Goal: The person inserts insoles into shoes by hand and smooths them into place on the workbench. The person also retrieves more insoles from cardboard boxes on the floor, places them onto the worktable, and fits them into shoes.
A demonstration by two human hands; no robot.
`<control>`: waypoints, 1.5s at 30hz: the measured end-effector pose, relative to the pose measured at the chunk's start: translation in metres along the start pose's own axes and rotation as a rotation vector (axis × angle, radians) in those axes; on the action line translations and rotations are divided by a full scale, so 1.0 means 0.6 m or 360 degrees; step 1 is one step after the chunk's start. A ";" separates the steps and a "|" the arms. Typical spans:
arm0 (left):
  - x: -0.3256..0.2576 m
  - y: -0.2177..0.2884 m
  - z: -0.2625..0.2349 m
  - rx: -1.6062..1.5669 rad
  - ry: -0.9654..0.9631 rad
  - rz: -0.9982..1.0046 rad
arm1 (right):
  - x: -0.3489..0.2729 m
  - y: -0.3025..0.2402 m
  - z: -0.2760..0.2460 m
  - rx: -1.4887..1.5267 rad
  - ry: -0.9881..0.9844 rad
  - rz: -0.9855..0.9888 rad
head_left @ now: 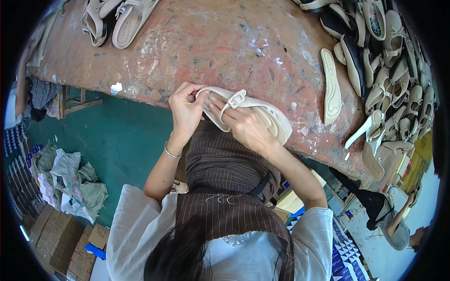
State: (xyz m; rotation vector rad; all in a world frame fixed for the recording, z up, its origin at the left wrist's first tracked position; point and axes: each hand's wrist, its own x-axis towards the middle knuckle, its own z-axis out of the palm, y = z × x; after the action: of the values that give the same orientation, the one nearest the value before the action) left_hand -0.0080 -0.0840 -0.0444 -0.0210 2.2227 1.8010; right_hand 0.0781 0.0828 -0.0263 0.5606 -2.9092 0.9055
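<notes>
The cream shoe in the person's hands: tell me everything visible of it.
The cream shoe has a smooth, leather-like upper, a buckled strap and a beige interior, partly hidden. It slants, left end higher in the picture, at the front edge of the table; whether it rests there is unclear. The left hand pinches its left end; the right hand reaches into the opening beside the strap.

Table (pixel 225 51): reddish-brown, scuffed; far left: beige sandals (pixel 127 29); right: pale insole (pixel 332 89); far right: heaped beige and black shoes (pixel 393 40)
</notes>
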 end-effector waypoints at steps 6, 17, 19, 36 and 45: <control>0.005 0.008 -0.001 0.0182 -0.0014 -0.0025 | -0.008 -0.043 -0.037 -0.0413 -0.0057 0.0329; -0.127 0.024 0.064 0.0874 -0.0449 0.0493 | -0.016 0.054 -0.134 -0.0628 0.0942 0.1241; -0.152 0.047 0.099 0.1149 -0.0368 0.0657 | -0.008 0.070 -0.169 0.0512 0.0917 0.1349; -0.168 -0.014 0.158 0.1556 -0.0753 0.1150 | -0.001 0.050 -0.033 -0.0482 0.0283 0.0827; -0.167 0.007 0.161 0.1606 -0.0742 0.1142 | 0.039 0.067 -0.086 -0.0487 -0.0381 0.1198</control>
State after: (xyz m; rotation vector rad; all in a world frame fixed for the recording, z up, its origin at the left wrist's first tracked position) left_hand 0.1073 -0.0068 -0.0358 1.3548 2.6172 0.5396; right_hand 0.0387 0.1345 -0.0022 -0.5197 -3.4186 0.4027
